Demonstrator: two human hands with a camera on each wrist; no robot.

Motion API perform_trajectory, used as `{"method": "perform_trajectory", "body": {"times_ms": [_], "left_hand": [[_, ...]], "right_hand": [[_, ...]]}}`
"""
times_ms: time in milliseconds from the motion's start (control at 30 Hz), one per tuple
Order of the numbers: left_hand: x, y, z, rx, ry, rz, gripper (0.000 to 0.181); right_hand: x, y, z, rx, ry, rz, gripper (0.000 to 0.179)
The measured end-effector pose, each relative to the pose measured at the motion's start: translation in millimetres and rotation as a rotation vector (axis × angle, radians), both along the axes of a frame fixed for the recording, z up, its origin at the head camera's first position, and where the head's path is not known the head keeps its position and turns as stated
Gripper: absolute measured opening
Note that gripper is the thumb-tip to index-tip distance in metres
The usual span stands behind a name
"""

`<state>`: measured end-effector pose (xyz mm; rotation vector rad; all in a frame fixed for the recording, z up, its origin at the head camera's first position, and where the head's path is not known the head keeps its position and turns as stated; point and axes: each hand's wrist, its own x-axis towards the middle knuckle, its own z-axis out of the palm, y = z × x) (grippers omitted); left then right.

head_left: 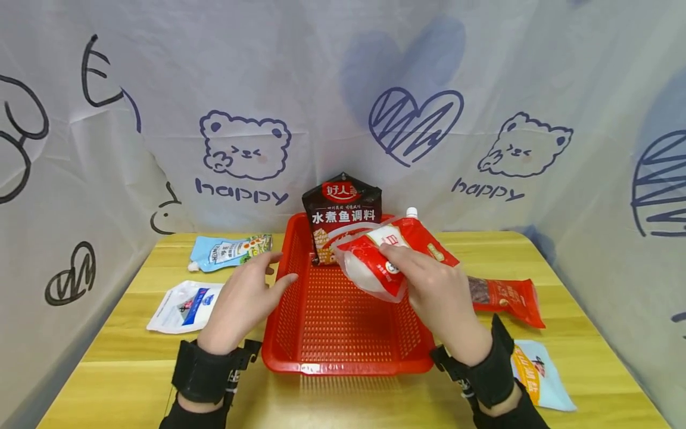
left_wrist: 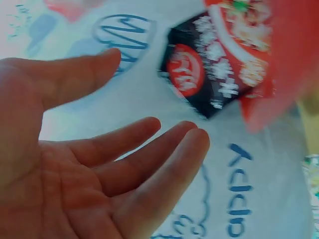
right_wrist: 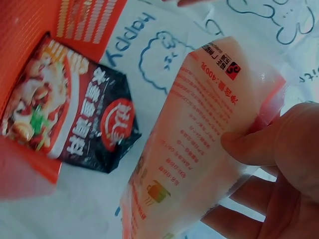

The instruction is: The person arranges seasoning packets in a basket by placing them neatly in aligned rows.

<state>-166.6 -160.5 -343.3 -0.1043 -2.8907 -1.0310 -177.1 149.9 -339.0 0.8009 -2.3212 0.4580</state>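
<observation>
My right hand (head_left: 442, 295) grips a red-and-white sugar pouch (head_left: 370, 277) with a white spout cap, tilted above the red plastic basket (head_left: 348, 368). In the right wrist view, the thumb presses on the printed, partly clear side of the pouch (right_wrist: 199, 124), and fingers lie behind it. My left hand (head_left: 243, 301) is held by the basket's left side with thumb and fingers spread, nothing between them. Inside the basket, a black fish seasoning packet (head_left: 343, 211) stands upright against the back wall.
Left of the basket lie a light-blue Heinz spouted pouch (head_left: 227, 251) and a white-and-blue packet (head_left: 184, 307). On the right are a red packet with a clear window (head_left: 509, 298) and a light-blue and yellow packet (head_left: 543, 375). A drawn-on white cloth (head_left: 332, 143) hangs behind the table.
</observation>
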Motion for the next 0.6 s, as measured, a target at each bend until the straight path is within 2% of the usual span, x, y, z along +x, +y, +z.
{"method": "perform_trajectory", "body": {"times_ms": [167,300,467,600], "left_hand": [[15.3,8.1,15.8,0.098,-0.03,-0.016,0.065],[24.3,18.8,23.5,0.133,-0.051,-0.044,0.074],[29.3,30.1,24.7,0.144,-0.073,-0.084,0.083],[28.6,35.5,22.1,0.13,-0.084,-0.111,0.084]], "right_hand": [[9.6,-7.4,-2.4,-0.018,-0.002,0.036,0.062],[16.0,-12.1,-3.7,-0.021,0.004,0.056,0.061],[20.7,-17.4,-4.3,-0.022,0.002,0.1,0.058],[24.5,-21.9,-4.8,-0.018,0.001,0.132,0.057]]}}
